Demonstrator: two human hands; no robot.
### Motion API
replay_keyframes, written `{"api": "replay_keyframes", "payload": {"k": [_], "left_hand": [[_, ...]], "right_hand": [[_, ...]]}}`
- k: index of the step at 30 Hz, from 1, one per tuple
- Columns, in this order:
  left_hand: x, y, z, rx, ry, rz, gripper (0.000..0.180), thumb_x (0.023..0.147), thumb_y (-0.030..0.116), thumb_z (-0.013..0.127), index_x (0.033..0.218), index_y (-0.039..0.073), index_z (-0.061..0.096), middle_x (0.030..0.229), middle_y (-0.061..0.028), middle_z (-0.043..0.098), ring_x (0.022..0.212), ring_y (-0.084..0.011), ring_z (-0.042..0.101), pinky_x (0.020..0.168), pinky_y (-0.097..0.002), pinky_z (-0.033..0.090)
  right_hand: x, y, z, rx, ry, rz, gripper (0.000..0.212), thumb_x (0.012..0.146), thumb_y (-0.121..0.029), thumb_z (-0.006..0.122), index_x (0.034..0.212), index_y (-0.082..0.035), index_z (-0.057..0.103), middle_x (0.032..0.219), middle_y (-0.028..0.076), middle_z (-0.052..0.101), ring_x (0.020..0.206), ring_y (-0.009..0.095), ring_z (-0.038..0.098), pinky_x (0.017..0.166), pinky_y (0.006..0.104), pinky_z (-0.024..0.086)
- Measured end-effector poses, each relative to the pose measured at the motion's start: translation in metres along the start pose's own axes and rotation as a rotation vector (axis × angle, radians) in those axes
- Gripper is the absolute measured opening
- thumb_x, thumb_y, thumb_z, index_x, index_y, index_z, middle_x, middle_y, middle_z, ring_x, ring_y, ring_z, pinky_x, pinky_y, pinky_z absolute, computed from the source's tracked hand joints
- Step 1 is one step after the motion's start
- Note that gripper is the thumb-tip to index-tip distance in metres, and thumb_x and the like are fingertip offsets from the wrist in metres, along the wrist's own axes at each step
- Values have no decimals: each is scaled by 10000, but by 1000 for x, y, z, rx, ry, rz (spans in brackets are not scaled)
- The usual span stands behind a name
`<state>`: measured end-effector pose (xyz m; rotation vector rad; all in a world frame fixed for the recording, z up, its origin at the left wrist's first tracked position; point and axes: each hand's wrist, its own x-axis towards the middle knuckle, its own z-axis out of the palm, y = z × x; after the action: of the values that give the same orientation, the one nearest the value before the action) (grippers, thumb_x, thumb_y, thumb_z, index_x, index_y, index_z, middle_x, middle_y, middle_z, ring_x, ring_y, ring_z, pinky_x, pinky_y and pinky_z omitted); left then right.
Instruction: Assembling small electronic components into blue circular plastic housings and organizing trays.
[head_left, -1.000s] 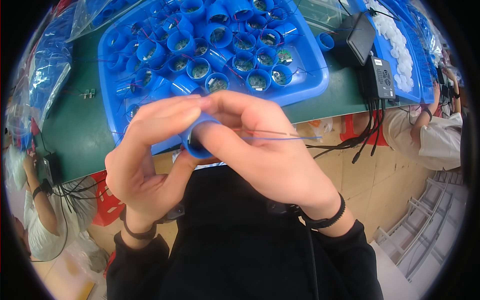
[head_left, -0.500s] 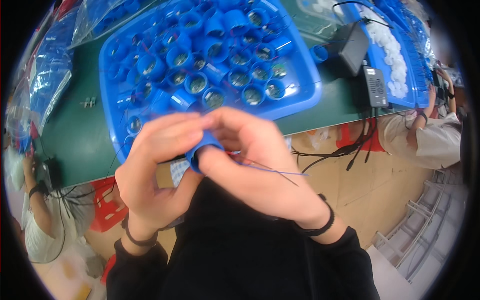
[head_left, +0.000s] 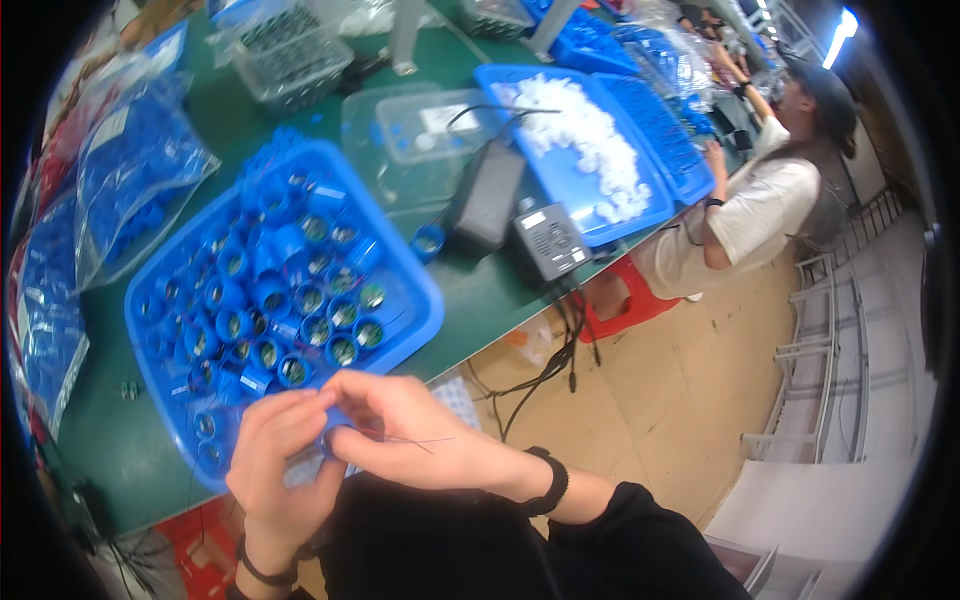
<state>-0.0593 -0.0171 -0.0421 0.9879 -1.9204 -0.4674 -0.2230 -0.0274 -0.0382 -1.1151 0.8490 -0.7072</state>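
Note:
Close to my body, above the table's front edge, I hold a small blue plastic cup (head_left: 336, 428) between both hands. My left hand (head_left: 272, 455) is closed round its left side, fingers over the top and thumb below. My right hand (head_left: 420, 432) grips it from the right, with the thumb at the cup's opening. Thin red and dark wires (head_left: 415, 440) trail out beside the right thumb. Whatever sits inside the cup is hidden by my fingers. Just beyond stands a blue tray (head_left: 408, 322) full of similar cups (head_left: 270, 293), many with green circuit boards inside.
Bagged blue parts (head_left: 140, 180) lie on the left. Right of the tray stand a black box (head_left: 488, 195) and a grey device (head_left: 550, 245) with hanging cables. Beyond are a tray of white pieces (head_left: 585, 150) and a seated person (head_left: 770, 200). A red stool (head_left: 630, 300) is below.
The view has swung up and to the right, bringing the person and far table into sight. Both hands still hold the blue cup, with the right thumb at its opening.

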Motion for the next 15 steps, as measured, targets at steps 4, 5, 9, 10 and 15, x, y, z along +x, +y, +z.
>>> {"api": "replay_keyframes", "payload": {"k": [4,5,9,10,15], "left_hand": [[9,7,13,-28,-19,26,402,562,-88,705,921,21,560,965,-127,653,880,-318,612,754,-360,499],[12,9,16,-47,-29,22,396,564,-86,701,920,20,563,968,-124,654,889,-318,612,758,-359,499],[25,19,42,-95,-19,-27,359,585,-80,673,915,18,575,985,-116,648,918,-294,611,778,-359,499],[27,20,51,-121,-38,-28,381,589,-77,675,946,22,584,994,-117,641,924,-291,606,788,-355,494],[51,28,97,-180,-131,8,448,601,-69,681,1029,24,584,1019,-119,625,919,-297,591,778,-356,479]], "right_hand": [[-12,-7,-14,20,13,-13,199,865,-72,509,1044,14,504,891,44,587,845,73,538,676,225,443],[-15,-4,-16,52,55,-21,200,869,-82,510,1047,10,504,885,44,586,827,77,538,672,228,445],[-31,-18,-32,-181,186,16,214,866,-108,522,1044,8,500,874,48,582,831,82,538,698,225,455],[-35,-17,-38,-189,192,9,214,866,-108,522,1044,8,500,874,48,582,831,82,538,698,225,455],[-50,4,-76,-195,436,-125,219,848,-114,538,1016,25,512,838,65,586,745,89,544,654,239,459]]}}
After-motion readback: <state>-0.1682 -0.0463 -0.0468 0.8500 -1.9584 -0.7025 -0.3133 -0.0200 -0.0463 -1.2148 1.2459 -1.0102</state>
